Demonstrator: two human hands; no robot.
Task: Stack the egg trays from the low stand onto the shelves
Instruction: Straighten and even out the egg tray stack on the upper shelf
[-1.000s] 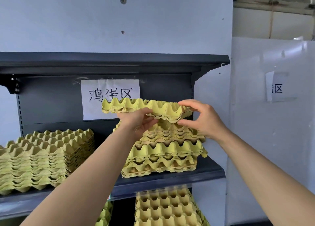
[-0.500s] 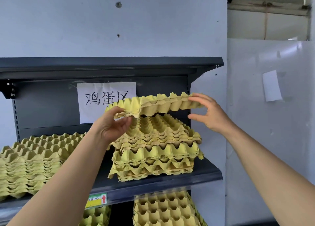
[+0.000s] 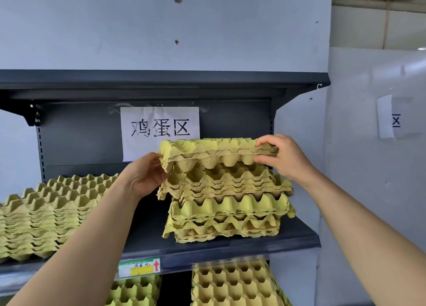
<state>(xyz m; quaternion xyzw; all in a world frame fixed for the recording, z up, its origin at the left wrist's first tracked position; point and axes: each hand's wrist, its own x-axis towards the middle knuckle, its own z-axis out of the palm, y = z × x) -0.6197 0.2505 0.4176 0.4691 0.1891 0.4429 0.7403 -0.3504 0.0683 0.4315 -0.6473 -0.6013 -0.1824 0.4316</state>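
A white sign (image 3: 159, 132) reads 鸡蛋区. Just below and right of it, nested yellow pulp egg trays (image 3: 216, 151), rough-edged, are held above a stack (image 3: 228, 208) of like trays. The left hand (image 3: 143, 178) grips their left end, fingers curled; the right hand (image 3: 283, 158) pinches the right end, thumb below. Far beneath the sign, a green shelf label (image 3: 139, 267) bears a red arrow

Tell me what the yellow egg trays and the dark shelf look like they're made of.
The egg trays look like moulded paper pulp: matte yellow-green, with ragged, fibrous edges. The shelf looks like painted metal, probably steel: dark grey, smooth, faint sheen, thin front lip, though the look cannot confirm it.
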